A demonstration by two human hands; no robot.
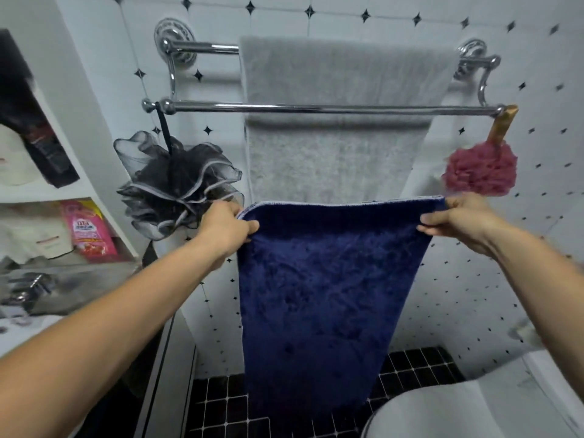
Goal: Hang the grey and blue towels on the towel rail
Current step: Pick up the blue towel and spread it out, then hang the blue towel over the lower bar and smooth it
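A chrome double towel rail is fixed to the tiled wall. The grey towel hangs over its upper, rear bar and falls behind the lower, front bar. The dark blue towel is stretched flat below the rail, hanging down toward the floor. My left hand pinches its top left corner and my right hand pinches its top right corner. The blue towel's top edge sits well under the front bar, touching neither bar.
A black mesh bath sponge hangs from the front bar's left end, a pink one from its right end. White shelves with packets stand at left. A white toilet sits at bottom right on a black tiled floor.
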